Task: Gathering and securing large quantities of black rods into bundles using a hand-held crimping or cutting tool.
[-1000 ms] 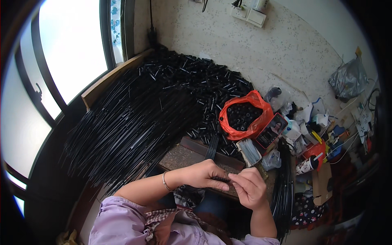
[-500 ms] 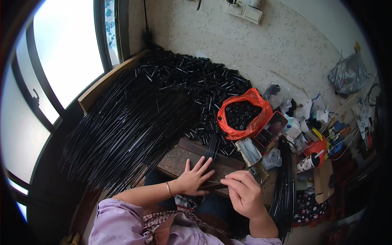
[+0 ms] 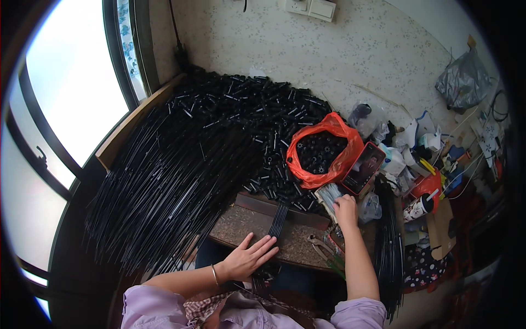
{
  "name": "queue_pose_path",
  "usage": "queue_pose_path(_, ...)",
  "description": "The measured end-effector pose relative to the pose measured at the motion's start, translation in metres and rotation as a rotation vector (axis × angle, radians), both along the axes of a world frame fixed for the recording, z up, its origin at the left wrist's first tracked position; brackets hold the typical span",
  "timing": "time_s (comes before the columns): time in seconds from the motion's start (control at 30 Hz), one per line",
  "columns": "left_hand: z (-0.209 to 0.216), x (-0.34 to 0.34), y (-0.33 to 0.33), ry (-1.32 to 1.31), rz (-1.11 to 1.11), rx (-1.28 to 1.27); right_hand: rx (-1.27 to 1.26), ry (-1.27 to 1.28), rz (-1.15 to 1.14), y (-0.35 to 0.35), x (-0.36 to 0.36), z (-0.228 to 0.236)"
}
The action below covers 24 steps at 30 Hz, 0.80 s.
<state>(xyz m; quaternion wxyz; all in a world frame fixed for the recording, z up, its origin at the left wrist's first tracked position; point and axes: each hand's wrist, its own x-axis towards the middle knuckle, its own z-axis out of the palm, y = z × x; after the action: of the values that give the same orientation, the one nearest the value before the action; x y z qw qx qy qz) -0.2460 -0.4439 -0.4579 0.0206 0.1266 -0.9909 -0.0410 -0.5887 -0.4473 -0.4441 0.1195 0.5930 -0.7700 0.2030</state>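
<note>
A pale wall point(image 3: 246, 44) with a small speckled pattern rises behind the table point(image 3: 233, 222), whose worn top is mottled brown. High on that wall sit a white socket point(image 3: 296, 6) and a white switch plate point(image 3: 321, 9), side by side. Toward the upper right, a plain, smoother surface point(image 3: 424, 16) meets the patterned one. On the left stands a tall window point(image 3: 76, 71) in dark framing, with a dark handle point(image 3: 41, 156) on it; the panes glow white with strong light. A blue-and-white patterned curtain point(image 3: 126, 38) shows at its right side. A wooden board point(image 3: 134, 122) runs slantwise beneath the window, and pale floor point(image 3: 413, 311) appears at lower right
</note>
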Motion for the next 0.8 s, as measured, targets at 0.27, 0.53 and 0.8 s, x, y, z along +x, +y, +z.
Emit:
queue_pose_path(0.27,0.000,0.000,-0.008,0.067,0.016,0.095,-0.161,-0.108,0.222,-0.007,0.027,0.019)
queue_pose_path(0.53,0.012,-0.005,-0.011,-0.019,0.009,0.182,0.081,-0.340,0.437,-0.016,0.082,-0.005)
queue_pose_path(0.8,0.006,-0.005,-0.012,0.040,0.018,0.239,0.105,-0.329,0.413,-0.014,0.080,-0.007)
